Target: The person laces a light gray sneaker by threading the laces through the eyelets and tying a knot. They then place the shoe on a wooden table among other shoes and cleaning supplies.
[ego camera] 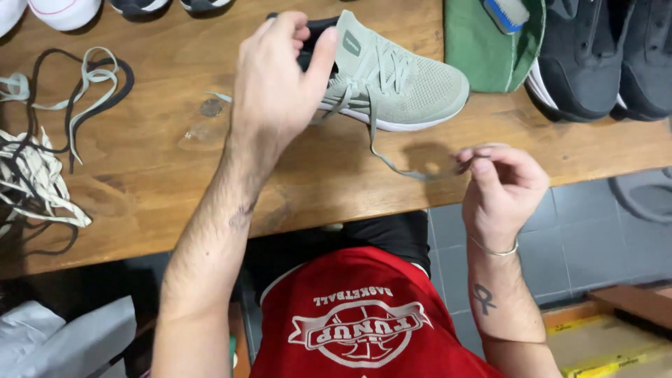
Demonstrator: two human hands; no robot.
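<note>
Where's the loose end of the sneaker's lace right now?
Head view, right of centre: the lace trails off the pale green sneaker to the right hand, pinched there.

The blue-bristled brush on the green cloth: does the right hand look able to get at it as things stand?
Probably yes. The brush lies uncovered atop the green cloth, nothing between, but the right hand is pinching the lace of the pale green sneaker and would need to release it.

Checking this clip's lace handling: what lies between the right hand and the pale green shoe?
In the head view, a pale lace runs from the shoe to the right hand, over bare wooden table.
</note>
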